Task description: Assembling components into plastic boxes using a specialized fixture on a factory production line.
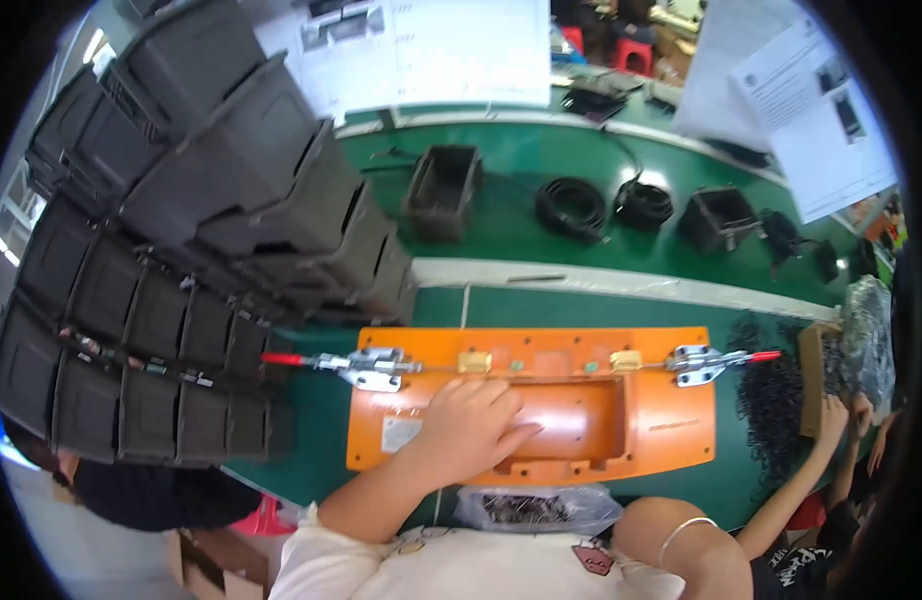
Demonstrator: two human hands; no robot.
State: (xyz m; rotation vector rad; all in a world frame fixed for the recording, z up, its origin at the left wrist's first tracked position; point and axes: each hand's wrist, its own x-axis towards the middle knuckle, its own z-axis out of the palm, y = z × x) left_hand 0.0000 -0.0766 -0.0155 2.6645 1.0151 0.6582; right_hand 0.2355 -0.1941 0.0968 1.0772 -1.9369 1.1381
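My left hand [471, 425] lies over the left part of an orange fixture plate [671, 425]. Its fingers are loosely bent near the upper edge of the recess [581, 415], the thumb stands apart, and nothing shows in its grasp. At the plate's two ends sit a left toggle clamp [376, 368] and a right toggle clamp [706, 364], both metal with red handles. Two brass-coloured blocks line the top edge, the left block [475, 362] just above my fingers. My right hand [646, 522] is low at the body beside a plastic bag [526, 507] of small dark parts; its fingers are hidden.
Stacked dark bins [221, 150] fill the left. Behind a white ledge [621, 283] stand an open black box [445, 190] and coiled black cable [571, 208]. A heap of small black parts [771, 410] lies at right, beside a cardboard box [813, 380] and a co-worker's arm [801, 475].
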